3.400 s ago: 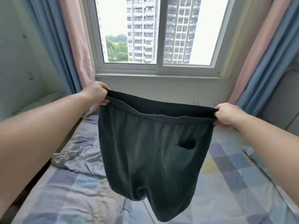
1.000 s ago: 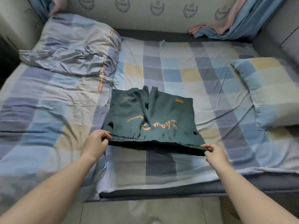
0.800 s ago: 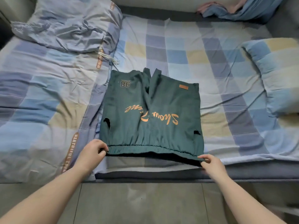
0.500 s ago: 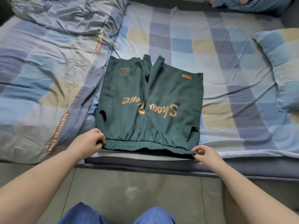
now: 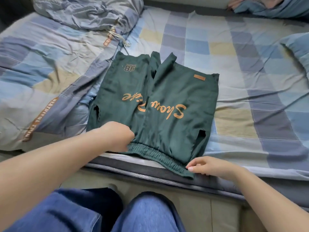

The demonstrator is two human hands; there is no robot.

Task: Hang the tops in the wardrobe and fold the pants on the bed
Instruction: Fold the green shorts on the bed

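Green shorts [image 5: 167, 104] lie flat at the near edge of the bed [image 5: 250, 84], waistband toward me. Left hand [image 5: 117, 138] rests on the near left part, grip looks closed but can't tell on what. Right hand [image 5: 205, 165] pinches the waistband's near right corner.

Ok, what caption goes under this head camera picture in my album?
Green shorts lie flat on the checked bed, left hand and right hand at the waistband.
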